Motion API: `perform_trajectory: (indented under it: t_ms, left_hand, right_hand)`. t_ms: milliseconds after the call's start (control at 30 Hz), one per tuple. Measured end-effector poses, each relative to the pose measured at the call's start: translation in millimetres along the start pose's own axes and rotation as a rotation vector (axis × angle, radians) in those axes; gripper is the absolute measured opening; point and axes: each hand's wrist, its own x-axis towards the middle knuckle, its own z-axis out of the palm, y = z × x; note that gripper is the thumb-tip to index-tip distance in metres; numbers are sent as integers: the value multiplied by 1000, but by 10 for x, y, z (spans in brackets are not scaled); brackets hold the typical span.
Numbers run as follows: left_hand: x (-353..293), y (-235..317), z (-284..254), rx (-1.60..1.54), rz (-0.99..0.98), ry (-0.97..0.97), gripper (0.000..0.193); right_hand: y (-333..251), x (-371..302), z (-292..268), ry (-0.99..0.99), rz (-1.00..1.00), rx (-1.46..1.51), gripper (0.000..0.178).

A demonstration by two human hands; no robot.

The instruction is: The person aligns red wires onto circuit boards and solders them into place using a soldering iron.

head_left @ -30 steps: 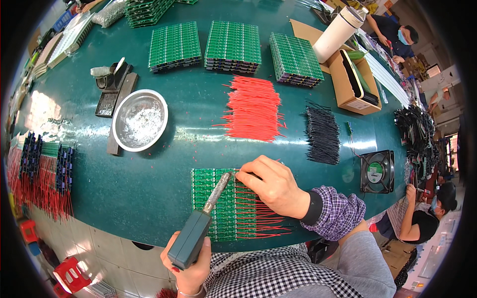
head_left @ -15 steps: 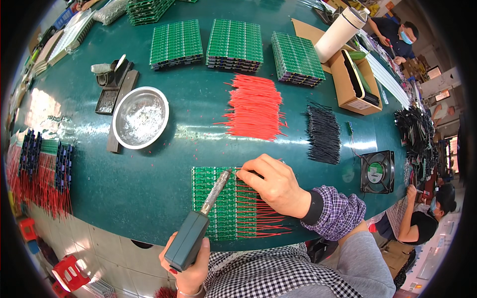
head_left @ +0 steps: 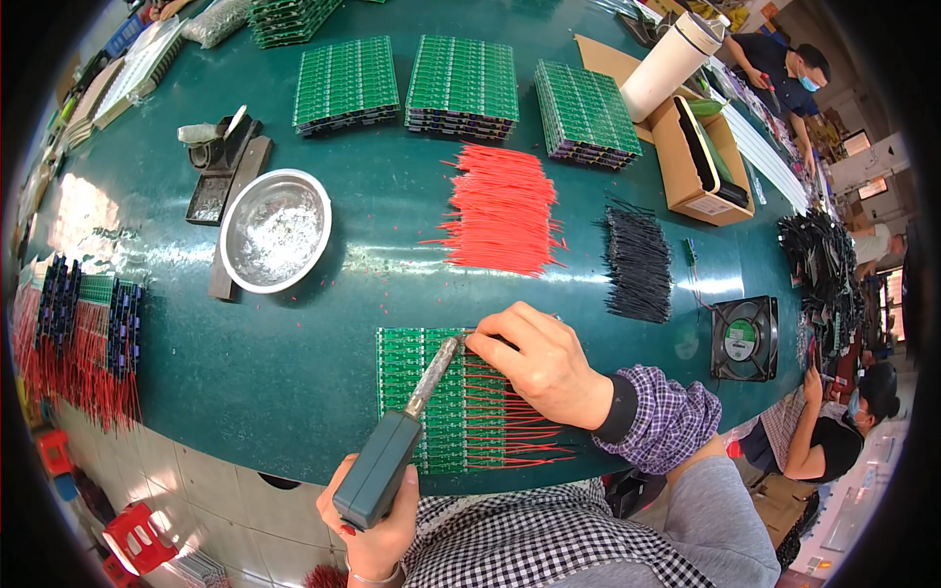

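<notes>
My left hand is wrapped round the dark green-grey handle of a soldering iron. The iron's metal barrel slants up and right, and its tip rests at the upper part of a green circuit board panel. Right beside that tip, my right hand is closed in a pinch on the end of a red wire, mostly covered by the fingers. Below it, a row of red wires stretches rightward from the panel's middle column.
Beyond the panel lie a red wire pile and a black wire bundle. A metal bowl stands left, a small fan right. Board stacks and an open carton sit farther back. Two co-workers are at the right.
The soldering iron's handle and my left hand have shifted slightly to the right; the tip stays beside my right fingers. My right hand has barely moved. The far co-worker's arm has lowered.
</notes>
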Motion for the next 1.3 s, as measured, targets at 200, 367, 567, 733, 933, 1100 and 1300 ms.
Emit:
perform_trajectory:
  t_ms: [200,367,567,733,933,1100,1300]
  left_hand:
    - [-160,-95,-79,-68,-103,66,31]
    - [-193,-169,-116,-56,-120,23,35]
    - [-189,-142,-92,-68,-60,55,36]
    - [-199,-107,-89,-99,-139,80,37]
    - [-230,-152,-99,-107,-119,90,38]
    - [-205,-140,-106,-98,-141,55,36]
    - [-138,-91,-46,-45,-55,59,18]
  right_hand:
    - [-3,-7,14,-9,14,30,26]
    - [-9,4,3,-5,-2,-3,22]
    - [-13,-1,3,-35,0,-20,25]
    - [10,-20,39,22,-17,17,28]
    - [-48,-50,16,103,-12,82,27]
    - [-44,-65,41,71,-7,79,27]
    - [-37,-73,48,52,-11,60,27]
